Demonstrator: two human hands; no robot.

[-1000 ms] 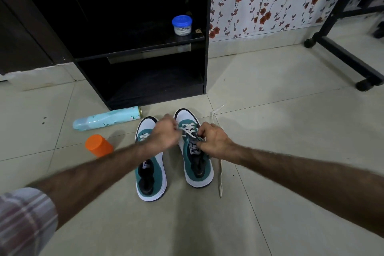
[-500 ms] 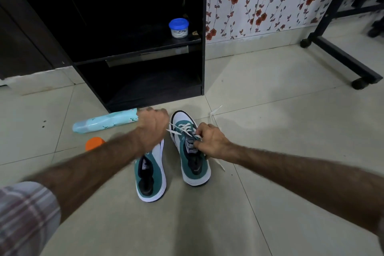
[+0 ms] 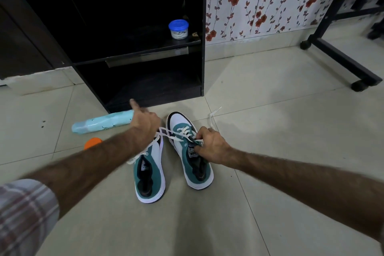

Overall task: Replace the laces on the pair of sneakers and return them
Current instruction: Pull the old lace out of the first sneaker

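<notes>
Head view: tiled floor, floral wallpaper.

Head view, downward (near floor)

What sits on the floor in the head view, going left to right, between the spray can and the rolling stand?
Pale blue can → left sneaker → right sneaker → loose lace end → black stand's caster.
</notes>
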